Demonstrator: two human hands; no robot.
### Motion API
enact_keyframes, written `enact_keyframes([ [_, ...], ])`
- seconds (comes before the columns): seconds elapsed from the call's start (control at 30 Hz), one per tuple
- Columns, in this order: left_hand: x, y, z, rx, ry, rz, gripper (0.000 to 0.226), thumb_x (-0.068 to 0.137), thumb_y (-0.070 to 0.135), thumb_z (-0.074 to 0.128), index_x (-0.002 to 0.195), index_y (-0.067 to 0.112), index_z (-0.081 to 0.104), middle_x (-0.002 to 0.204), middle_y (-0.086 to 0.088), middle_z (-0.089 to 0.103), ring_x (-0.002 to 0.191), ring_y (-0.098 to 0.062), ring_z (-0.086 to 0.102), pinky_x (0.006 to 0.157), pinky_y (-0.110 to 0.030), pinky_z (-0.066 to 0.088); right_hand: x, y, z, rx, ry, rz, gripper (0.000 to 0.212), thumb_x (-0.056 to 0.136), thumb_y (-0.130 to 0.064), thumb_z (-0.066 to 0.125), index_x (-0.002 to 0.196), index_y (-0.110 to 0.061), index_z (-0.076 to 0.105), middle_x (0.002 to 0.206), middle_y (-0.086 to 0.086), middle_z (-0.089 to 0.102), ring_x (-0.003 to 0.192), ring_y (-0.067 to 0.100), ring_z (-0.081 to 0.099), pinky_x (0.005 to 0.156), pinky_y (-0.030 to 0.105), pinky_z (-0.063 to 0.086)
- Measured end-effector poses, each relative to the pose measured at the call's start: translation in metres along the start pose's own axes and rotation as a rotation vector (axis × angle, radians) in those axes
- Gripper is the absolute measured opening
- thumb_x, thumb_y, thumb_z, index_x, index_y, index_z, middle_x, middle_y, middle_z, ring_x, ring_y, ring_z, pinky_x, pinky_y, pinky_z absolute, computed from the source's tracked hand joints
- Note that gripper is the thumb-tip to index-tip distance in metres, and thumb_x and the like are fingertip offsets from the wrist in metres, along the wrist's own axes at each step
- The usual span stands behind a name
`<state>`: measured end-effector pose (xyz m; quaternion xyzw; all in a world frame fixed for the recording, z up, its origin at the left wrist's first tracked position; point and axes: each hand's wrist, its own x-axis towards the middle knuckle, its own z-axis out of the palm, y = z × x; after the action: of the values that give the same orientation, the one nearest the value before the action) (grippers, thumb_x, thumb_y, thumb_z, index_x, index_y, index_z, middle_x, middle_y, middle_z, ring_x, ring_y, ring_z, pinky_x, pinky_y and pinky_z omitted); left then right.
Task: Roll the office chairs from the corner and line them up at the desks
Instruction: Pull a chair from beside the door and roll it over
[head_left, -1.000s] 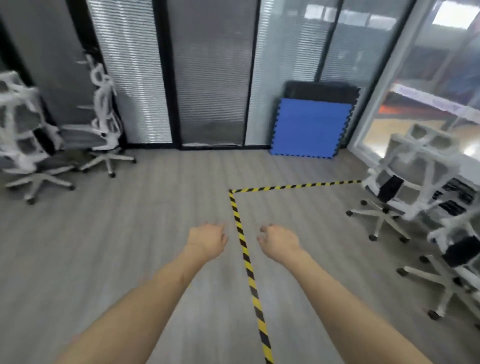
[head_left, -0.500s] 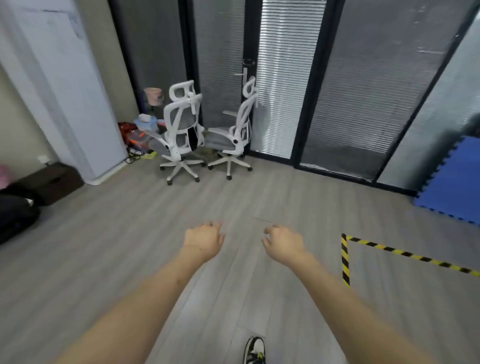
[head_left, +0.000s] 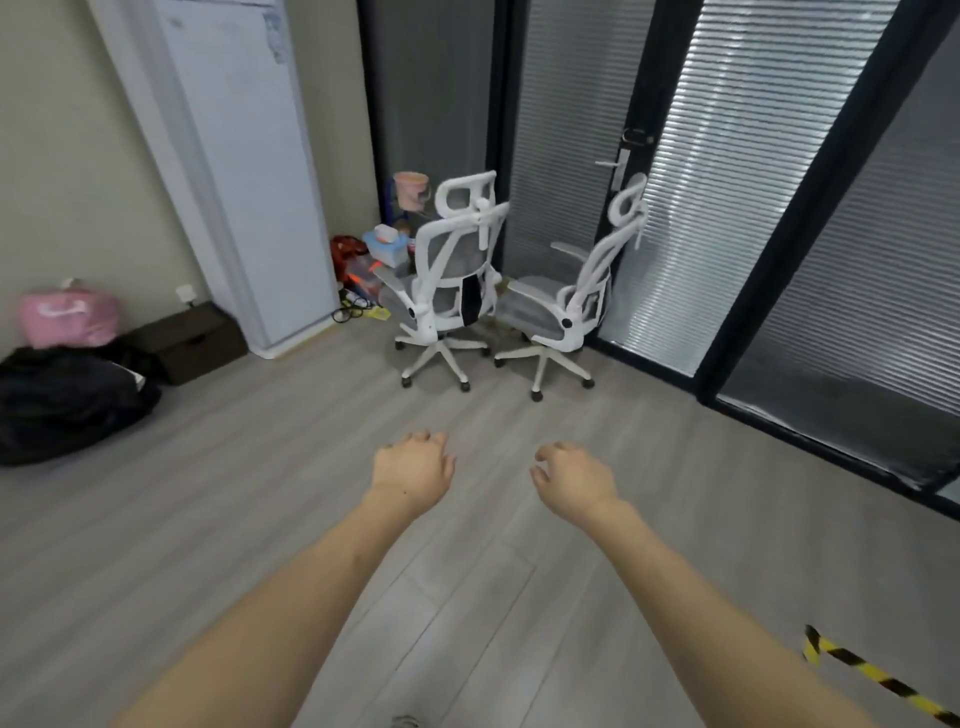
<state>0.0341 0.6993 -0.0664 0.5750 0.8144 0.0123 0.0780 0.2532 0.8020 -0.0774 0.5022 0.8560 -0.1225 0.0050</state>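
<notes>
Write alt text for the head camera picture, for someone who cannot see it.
Two bare hands, left hand and right hand, reach empty toward two white office chairs standing side by side in a corner by glass walls.

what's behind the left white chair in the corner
Behind the left chair show a pale blue box, a pink bucket and red and orange clutter; the backrest hides anything lower.
</notes>
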Motion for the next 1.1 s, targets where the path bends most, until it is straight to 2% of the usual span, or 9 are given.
enact_keyframes([
  [0.2, 0.163, -0.053, -0.013, 0.014, 0.025, -0.040, 0.043, 0.107, 0.045, 0.038, 0.141, 0.023, 0.051, 0.138, -0.007, 0.057, 0.128, -0.031, 0.055, 0.100, -0.043, 0.044, 0.179, -0.004, -0.014, -0.011, 0.036, -0.014, 0.040, 0.105, -0.038, 0.043, 0.137, -0.022, 0.060, 0.134, 0.005, 0.058, 0.123, 0.030, 0.056, 0.092, 0.041, 0.049],
  [0.3, 0.246, -0.070, -0.025, -0.003, 0.009, -0.030, 0.043, 0.107, 0.044, 0.036, 0.142, 0.022, 0.050, 0.139, -0.007, 0.056, 0.128, -0.032, 0.054, 0.100, -0.044, 0.043, 0.259, -0.006, -0.028, -0.002, 0.054, 0.026, 0.037, 0.103, -0.036, 0.045, 0.129, -0.019, 0.064, 0.130, 0.007, 0.059, 0.121, 0.032, 0.056, 0.090, 0.043, 0.050],
  [0.5, 0.394, -0.080, -0.053, 0.011, -0.017, 0.029, 0.042, 0.108, 0.044, 0.034, 0.139, 0.021, 0.050, 0.138, -0.007, 0.055, 0.128, -0.030, 0.054, 0.099, -0.043, 0.044, 0.399, -0.001, -0.057, 0.020, 0.085, 0.061, 0.030, 0.101, -0.038, 0.047, 0.114, -0.020, 0.067, 0.122, 0.006, 0.060, 0.118, 0.031, 0.056, 0.084, 0.040, 0.049],
  [0.67, 0.499, -0.070, -0.064, 0.027, -0.033, 0.059, 0.043, 0.108, 0.043, 0.034, 0.142, 0.021, 0.048, 0.139, -0.006, 0.054, 0.129, -0.029, 0.052, 0.098, -0.042, 0.045, 0.497, 0.021, -0.070, 0.028, 0.086, 0.082, 0.029, 0.101, -0.038, 0.047, 0.113, -0.020, 0.067, 0.119, 0.004, 0.060, 0.116, 0.031, 0.057, 0.084, 0.039, 0.049],
  [0.9, 0.652, -0.059, -0.069, 0.044, -0.015, 0.003, 0.042, 0.108, 0.044, 0.033, 0.139, 0.021, 0.050, 0.137, -0.007, 0.055, 0.127, -0.030, 0.053, 0.093, -0.045, 0.046, 0.662, 0.060, -0.087, -0.011, 0.144, -0.035, 0.031, 0.101, -0.036, 0.048, 0.118, -0.021, 0.069, 0.122, 0.003, 0.065, 0.113, 0.028, 0.060, 0.082, 0.038, 0.049],
  [1.0, 0.720, -0.053, -0.076, 0.042, 0.011, -0.075, 0.042, 0.108, 0.045, 0.033, 0.138, 0.021, 0.051, 0.136, -0.006, 0.056, 0.125, -0.031, 0.055, 0.094, -0.045, 0.046, 0.740, 0.079, -0.101, 0.010, 0.133, -0.098, 0.034, 0.101, -0.038, 0.048, 0.124, -0.023, 0.069, 0.124, 0.003, 0.064, 0.116, 0.028, 0.060, 0.087, 0.039, 0.052],
  [1.1, 0.774, -0.043, -0.083, 0.024, -0.004, -0.148, 0.043, 0.108, 0.045, 0.033, 0.141, 0.021, 0.048, 0.135, -0.007, 0.056, 0.123, -0.031, 0.056, 0.093, -0.044, 0.046, 0.807, 0.092, -0.119, 0.008, 0.117, -0.172, 0.031, 0.101, -0.037, 0.047, 0.119, -0.022, 0.069, 0.119, 0.002, 0.065, 0.113, 0.029, 0.061, 0.082, 0.038, 0.048],
])
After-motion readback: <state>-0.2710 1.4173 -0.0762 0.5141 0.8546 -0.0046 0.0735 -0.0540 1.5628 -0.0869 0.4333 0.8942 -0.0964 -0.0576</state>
